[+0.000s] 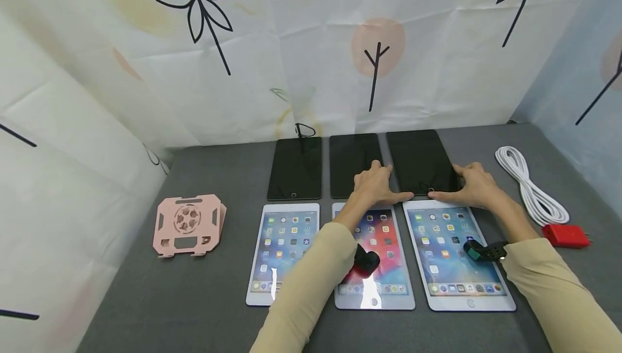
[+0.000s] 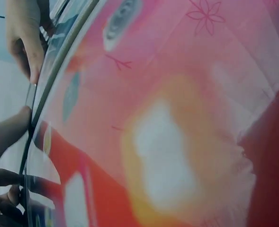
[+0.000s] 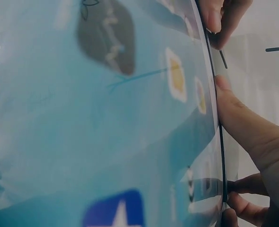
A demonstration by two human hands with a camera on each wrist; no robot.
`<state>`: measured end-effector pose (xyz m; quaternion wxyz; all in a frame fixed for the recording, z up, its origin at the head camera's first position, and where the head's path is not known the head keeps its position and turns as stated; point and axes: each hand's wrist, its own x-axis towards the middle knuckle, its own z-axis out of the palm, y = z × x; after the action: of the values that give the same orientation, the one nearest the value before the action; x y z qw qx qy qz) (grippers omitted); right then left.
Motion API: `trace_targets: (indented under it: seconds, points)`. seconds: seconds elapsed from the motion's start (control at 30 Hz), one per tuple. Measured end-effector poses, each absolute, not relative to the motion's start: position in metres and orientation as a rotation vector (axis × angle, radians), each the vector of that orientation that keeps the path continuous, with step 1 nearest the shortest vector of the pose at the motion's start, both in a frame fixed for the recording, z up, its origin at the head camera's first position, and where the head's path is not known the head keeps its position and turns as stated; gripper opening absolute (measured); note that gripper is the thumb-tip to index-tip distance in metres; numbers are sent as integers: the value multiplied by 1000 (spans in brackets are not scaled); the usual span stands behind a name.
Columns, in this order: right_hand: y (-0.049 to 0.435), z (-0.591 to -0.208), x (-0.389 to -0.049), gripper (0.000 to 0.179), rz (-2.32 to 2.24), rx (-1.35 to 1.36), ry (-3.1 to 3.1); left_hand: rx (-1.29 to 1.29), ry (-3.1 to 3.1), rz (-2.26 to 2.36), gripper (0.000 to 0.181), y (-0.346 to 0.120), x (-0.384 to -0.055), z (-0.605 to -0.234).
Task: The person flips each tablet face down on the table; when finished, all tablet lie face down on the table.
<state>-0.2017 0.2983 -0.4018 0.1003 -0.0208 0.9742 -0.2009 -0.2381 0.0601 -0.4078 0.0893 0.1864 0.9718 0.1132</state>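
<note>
In the head view my two hands are at the near corners of the rightmost black tablet, which lies dark side up. My left hand grips its left corner, thumb along the near edge. On the right corner my right hand does the same, its thumb pointing inward. Both wrist views show the thumbs at a thin dark edge, beyond a close, blurred lit screen. Just below the hands lies a white tablet with its home screen lit. Another lit white tablet is partly under my left forearm.
Two more black tablets, the middle one and the left one, complete the back row. A third lit white tablet lies front left. A pink fan stand is farther left. At right are a coiled white cable and a red charger.
</note>
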Motion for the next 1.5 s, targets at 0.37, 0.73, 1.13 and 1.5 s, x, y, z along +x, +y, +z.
trace_targets:
  seconds: [0.37, 0.73, 1.13, 1.5]
  points:
    - [299, -403, -202, 118, -736, -20, 2802, 532, 2946, 191, 91, 70, -239, -414]
    - [303, -402, -206, 113, -1048, 19, 2601, 534, 2963, 119, 93, 71, -238, -414]
    - [306, -401, -206, 100, -1369, 20, 2432, 513, 2962, 145, 92, 71, -240, -414]
    - [301, -395, -197, 96, -1412, -38, 2561, 481, 2967, 277, 88, 72, -238, -413]
